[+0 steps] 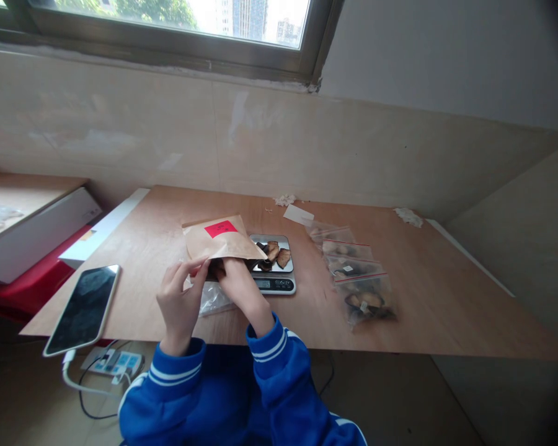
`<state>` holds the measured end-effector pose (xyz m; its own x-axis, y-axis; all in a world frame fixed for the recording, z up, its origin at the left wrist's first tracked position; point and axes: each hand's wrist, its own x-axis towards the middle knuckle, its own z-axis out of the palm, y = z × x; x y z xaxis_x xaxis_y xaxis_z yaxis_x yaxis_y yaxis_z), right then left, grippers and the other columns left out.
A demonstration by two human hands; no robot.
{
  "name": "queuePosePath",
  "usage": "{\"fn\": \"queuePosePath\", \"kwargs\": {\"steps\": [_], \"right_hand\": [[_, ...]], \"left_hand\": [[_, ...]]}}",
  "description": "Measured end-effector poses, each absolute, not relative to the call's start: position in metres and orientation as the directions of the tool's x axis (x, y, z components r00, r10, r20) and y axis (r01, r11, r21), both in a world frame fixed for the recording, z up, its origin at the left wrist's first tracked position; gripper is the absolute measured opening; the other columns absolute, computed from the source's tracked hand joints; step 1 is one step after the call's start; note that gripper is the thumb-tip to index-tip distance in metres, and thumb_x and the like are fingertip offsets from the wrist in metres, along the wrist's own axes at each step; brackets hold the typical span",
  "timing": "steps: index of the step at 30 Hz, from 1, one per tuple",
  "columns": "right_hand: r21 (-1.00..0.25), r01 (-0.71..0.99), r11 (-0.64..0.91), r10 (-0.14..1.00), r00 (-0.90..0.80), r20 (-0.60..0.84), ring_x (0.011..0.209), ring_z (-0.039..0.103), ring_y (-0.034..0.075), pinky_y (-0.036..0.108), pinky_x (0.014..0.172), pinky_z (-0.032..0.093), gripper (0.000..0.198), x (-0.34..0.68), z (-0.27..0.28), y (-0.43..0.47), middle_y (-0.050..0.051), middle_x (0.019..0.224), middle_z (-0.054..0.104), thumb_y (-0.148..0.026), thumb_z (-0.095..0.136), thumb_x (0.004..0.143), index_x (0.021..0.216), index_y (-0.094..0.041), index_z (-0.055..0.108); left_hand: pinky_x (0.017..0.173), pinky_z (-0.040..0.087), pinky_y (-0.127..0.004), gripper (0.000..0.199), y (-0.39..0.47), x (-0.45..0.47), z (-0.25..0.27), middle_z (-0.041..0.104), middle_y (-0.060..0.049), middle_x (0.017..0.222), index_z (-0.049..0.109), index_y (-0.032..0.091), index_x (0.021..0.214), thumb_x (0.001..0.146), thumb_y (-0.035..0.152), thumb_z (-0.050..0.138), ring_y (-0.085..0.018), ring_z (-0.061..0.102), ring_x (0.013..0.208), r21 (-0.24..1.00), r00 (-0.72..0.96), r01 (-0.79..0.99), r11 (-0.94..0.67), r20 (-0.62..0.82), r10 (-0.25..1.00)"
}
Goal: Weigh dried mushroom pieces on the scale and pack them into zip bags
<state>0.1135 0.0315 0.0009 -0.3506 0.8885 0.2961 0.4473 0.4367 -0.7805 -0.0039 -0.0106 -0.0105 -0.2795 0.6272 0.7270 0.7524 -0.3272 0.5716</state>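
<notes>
The left hand (179, 297) pinches the near edge of a brown paper bag (209, 244) between thumb and fingers. The right hand (242, 288) reaches in under the same edge; its fingertips are hidden, so whether they grip anything cannot be determined. The bag, bearing a red label (221, 229), lies tilted just beyond both hands. A scale (286, 285) stands just beyond and to the right of the right hand, with dried slices (273, 251) on its plate. Clear plastic (214, 300) lies on the table (428, 310) between the hands. Well right of the right hand lies a row of zip bags (367, 302), the nearest containing dark pieces. A phone (84, 310) lies left of the left hand, cable (66, 371) attached.
</notes>
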Motion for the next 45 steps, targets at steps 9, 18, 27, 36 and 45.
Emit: {"fn": "queuePosePath", "kwargs": {"steps": [9,18,27,36,45], "right_hand": [[-0.908,0.182,0.376,0.899,-0.31,0.31,0.111,0.061,0.017,0.033,0.095,0.051,0.03,0.192,0.022,0.002,0.005,0.119,0.065,-0.022,0.044,0.096,0.121,-0.025,0.059],[-0.933,0.23,0.278,0.94,0.134,0.313,0.085,0.065,0.018,0.035,0.08,0.054,0.027,0.269,-0.034,0.102,0.005,0.095,0.063,-0.037,0.064,0.076,0.095,-0.021,0.053],[-0.898,0.408,0.166,0.954,0.165,0.252,0.083,0.059,0.021,0.036,0.079,0.048,0.03,0.271,-0.081,0.139,0.007,0.085,0.064,-0.044,0.067,0.072,0.082,-0.016,0.061],[-0.682,0.634,0.363,0.724,0.269,0.635,0.092,0.056,0.022,0.037,0.086,0.047,0.018,0.232,-0.018,0.068,0.008,0.095,0.057,-0.031,0.043,0.093,0.091,-0.021,0.058],[-0.438,0.714,0.546,0.837,-0.442,0.322,0.099,0.061,0.027,0.038,0.084,0.052,0.034,0.119,0.018,-0.007,0.016,0.108,0.064,-0.012,0.033,0.095,0.116,-0.009,0.059]], "left_hand": [[0.067,0.049,-0.025,0.017,-0.004,-0.016,-0.01,0.064,-0.001,0.076,0.07,0.019,0.09,0.087,0.035,0.063,-0.013,0.059,0.072,0.559,-0.28,0.774,-0.297,0.724,0.631],[0.07,0.051,-0.027,0.017,-0.001,-0.02,-0.007,0.064,-0.001,0.075,0.071,0.019,0.089,0.086,0.035,0.064,-0.013,0.058,0.071,0.553,-0.284,0.778,-0.298,0.733,0.618],[0.068,0.049,-0.026,0.017,-0.001,-0.021,-0.004,0.064,-0.001,0.075,0.07,0.019,0.088,0.087,0.034,0.064,-0.013,0.058,0.07,0.53,-0.265,0.792,-0.302,0.744,0.613],[0.068,0.048,-0.027,0.016,0.0,-0.018,-0.005,0.063,-0.001,0.074,0.07,0.02,0.089,0.086,0.034,0.064,-0.013,0.058,0.07,0.532,-0.271,0.79,-0.303,0.748,0.606],[0.067,0.045,-0.027,0.013,-0.002,-0.015,-0.008,0.063,-0.001,0.071,0.07,0.019,0.089,0.086,0.031,0.065,-0.014,0.057,0.068,0.499,-0.257,0.806,-0.318,0.779,0.572]]}}
